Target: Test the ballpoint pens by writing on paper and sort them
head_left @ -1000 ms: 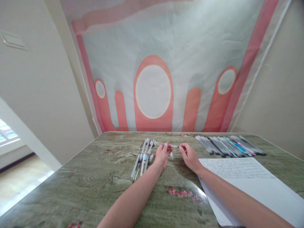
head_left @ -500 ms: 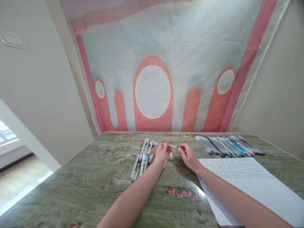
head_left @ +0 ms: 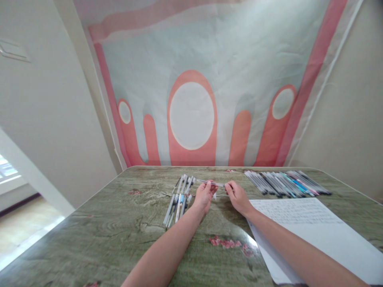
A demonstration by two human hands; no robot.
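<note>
A slim, pale pen (head_left: 220,184) lies level between my two hands above the middle of the table. My left hand (head_left: 204,195) is closed around its left part, with the thin end sticking out beyond the fingers. On its right end, the fingertips of my right hand (head_left: 235,195) are pinched. A small whitish piece (head_left: 214,196) shows just below the left fingers; its kind is unclear. Left of my left hand, several pens (head_left: 169,209) lie in two rough groups, one behind the other, some grey, one with a blue band.
A long row of pens (head_left: 269,184), mostly grey with some blue and pink ones, lies at the back right. In front of it is a sheet of paper (head_left: 311,239) with handwriting, partly under my right forearm. The wood-patterned table (head_left: 119,231) meets a printed backdrop (head_left: 224,59).
Both hands keep hold of the pen in almost the same place. The whole view has shifted very slightly; the pens and paper lie as before.
</note>
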